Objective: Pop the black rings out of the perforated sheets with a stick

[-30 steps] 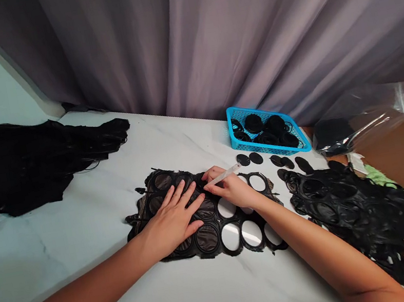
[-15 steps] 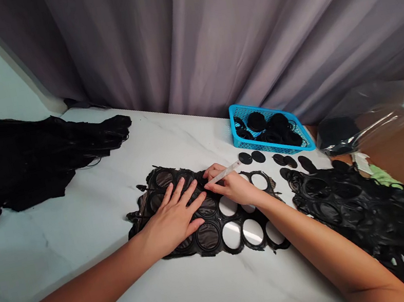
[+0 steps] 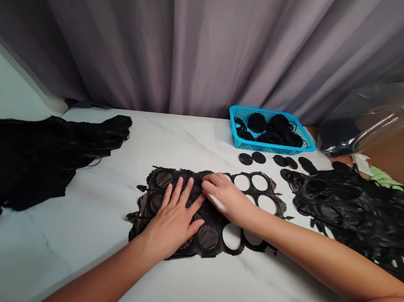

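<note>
A black rubbery sheet (image 3: 207, 236) with rows of round cut outlines lies flat on the white table. Its right part has several round holes showing white; thin dark discs still fill the rings on the left. My left hand (image 3: 173, 218) presses on the left half, palm down and fingers spread. Beside its index fingertip, my right hand (image 3: 223, 196) is closed over a ring near the sheet's upper middle. A slim pale flat tool (image 3: 217, 202) shows partly in its grip; its tip is hidden.
A blue basket (image 3: 276, 150) at the back holds black rings and discs. Loose black discs (image 3: 258, 157) lie before it. More perforated black sheets (image 3: 356, 207) pile up at right, near a clear plastic bag (image 3: 378, 109). Black sheets (image 3: 24, 161) are heaped at left. A grey curtain (image 3: 206, 41) hangs behind.
My right hand has turned and slid slightly left and down, tilting the pale tool so that less of it shows. More white holes are uncovered behind it. My left hand stays put.
</note>
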`<state>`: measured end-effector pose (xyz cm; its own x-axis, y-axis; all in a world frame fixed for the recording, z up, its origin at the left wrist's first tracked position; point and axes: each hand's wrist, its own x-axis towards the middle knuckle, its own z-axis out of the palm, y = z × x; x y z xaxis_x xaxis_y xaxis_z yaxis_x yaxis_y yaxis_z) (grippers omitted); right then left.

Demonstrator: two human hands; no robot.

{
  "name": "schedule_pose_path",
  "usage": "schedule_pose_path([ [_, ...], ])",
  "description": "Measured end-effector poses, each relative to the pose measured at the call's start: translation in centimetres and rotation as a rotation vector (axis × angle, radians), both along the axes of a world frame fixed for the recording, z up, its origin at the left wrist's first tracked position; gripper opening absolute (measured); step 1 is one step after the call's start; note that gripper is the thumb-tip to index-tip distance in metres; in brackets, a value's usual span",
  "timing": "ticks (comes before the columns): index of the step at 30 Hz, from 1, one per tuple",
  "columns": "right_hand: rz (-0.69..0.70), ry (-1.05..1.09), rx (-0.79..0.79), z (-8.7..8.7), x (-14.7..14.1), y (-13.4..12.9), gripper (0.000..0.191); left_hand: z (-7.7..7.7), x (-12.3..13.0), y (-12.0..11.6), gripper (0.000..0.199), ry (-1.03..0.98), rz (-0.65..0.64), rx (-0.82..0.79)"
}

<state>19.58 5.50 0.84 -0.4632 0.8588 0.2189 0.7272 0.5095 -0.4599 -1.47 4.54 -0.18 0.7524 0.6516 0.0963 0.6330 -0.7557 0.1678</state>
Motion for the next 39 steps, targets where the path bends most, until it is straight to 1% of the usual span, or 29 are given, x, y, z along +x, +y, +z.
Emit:
schedule_pose_path([
  [2, -0.081, -0.055, 0.055, -0.1, 0.6, 0.4, 0.015, 0.0, 0.1, -0.2, 0.055, -0.009, 0.024, 0.003],
  [4, -0.264, -0.059, 0.106, 0.4, 2.5, 1.4, 0.016, 0.0, 0.1, -0.4, 0.056, -0.01, 0.045, 0.002],
  [5, -0.384, -0.049, 0.153, 0.9, 3.9, 1.9, 0.018, 0.0, 0.2, -0.5, 0.057, -0.008, 0.054, 0.0],
  [7, -0.543, -0.026, 0.268, 2.4, 6.7, 2.9, 0.016, 0.0, 0.2, -0.6, 0.057, 0.001, 0.061, -0.003],
  [8, -0.593, 0.0, 0.314, 3.1, 7.8, 3.3, 0.016, 0.1, 0.2, -0.6, 0.058, 0.002, 0.06, -0.003],
  [9, -0.612, 0.028, 0.335, 3.8, 8.6, 3.5, 0.015, 0.1, 0.1, -0.6, 0.059, -0.001, 0.058, -0.001],
  [11, -0.574, 0.078, 0.324, 4.7, 8.6, 3.6, 0.015, 0.2, -0.4, -0.4, 0.065, -0.01, 0.058, 0.006],
  [13, -0.458, 0.085, 0.279, 4.7, 6.9, 3.6, 0.016, 0.2, -1.3, -0.1, 0.07, -0.016, 0.076, 0.021],
  [16, -0.249, 0.049, 0.206, 3.4, 2.4, 3.8, 0.014, 0.0, -2.7, 0.1, 0.065, -0.007, 0.096, 0.058],
  [19, -0.056, 0.084, 0.078, 1.8, -1.3, 3.9, 0.014, -0.3, -3.7, -0.1, 0.061, 0.006, 0.099, 0.082],
  [21, 0.052, 0.156, -0.022, 1.1, -2.6, 3.9, 0.012, -0.4, -3.9, -0.4, 0.061, 0.008, 0.108, 0.085],
  [23, 0.13, 0.225, -0.107, 0.8, -2.9, 3.9, 0.01, -0.4, -3.9, -0.6, 0.061, 0.006, 0.113, 0.08],
  [27, 0.158, 0.295, -0.225, 0.8, -2.5, 4.1, 0.012, -0.3, -3.6, -0.8, 0.062, 0.023, 0.126, 0.059],
  [30, 0.154, 0.318, -0.27, 0.6, -2.4, 4.3, 0.014, -0.3, -3.5, -0.8, 0.062, 0.011, 0.128, 0.047],
  [33, 0.157, 0.313, -0.28, 0.4, -2.3, 4.6, 0.014, -0.4, -3.5, -0.9, 0.063, -0.001, 0.131, 0.043],
  [36, 0.166, 0.292, -0.279, 0.5, -2.1, 4.7, 0.014, -0.6, -3.4, -0.9, 0.064, -0.004, 0.133, 0.04],
  [39, 0.17, 0.247, -0.266, 0.8, -2.6, 4.1, 0.012, -0.8, -3.4, -1.0, 0.065, -0.017, 0.138, 0.036],
])
